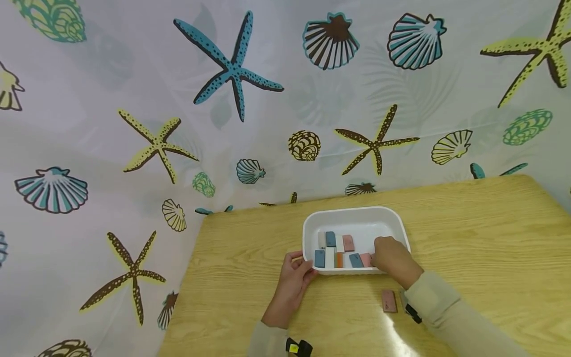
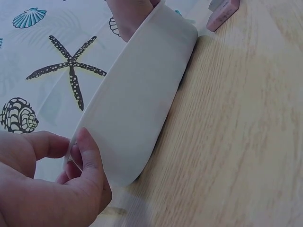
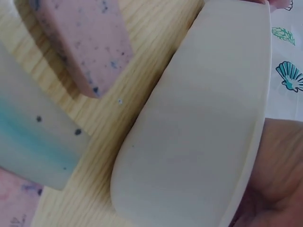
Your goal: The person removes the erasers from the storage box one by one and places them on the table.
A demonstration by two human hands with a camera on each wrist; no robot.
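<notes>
A white plastic tray point(image 1: 352, 271) sits on the wooden table. In the head view my left hand point(image 1: 294, 278) is at its front left corner. The left wrist view shows that hand's thumb and fingers pinching the rim. My right hand point(image 1: 394, 259) reaches over the front right rim, fingers bent down inside. Its fingertips are beside a pink eraser point(image 1: 366, 260); the tray wall point(image 3: 189, 113) hides them in the right wrist view, so I cannot tell what they hold. Several blue, white and pink erasers stand inside, including a blue eraser point(image 1: 319, 258) at the front left.
In front of the tray lies a pink speckled eraser point(image 1: 389, 301). A pale eraser point(image 1: 404, 300) is partly covered by my right sleeve; up close, an eraser with a teal band point(image 3: 42, 123) shows. Behind the table point(image 1: 241, 248) hangs a shell-patterned cloth point(image 1: 276, 129).
</notes>
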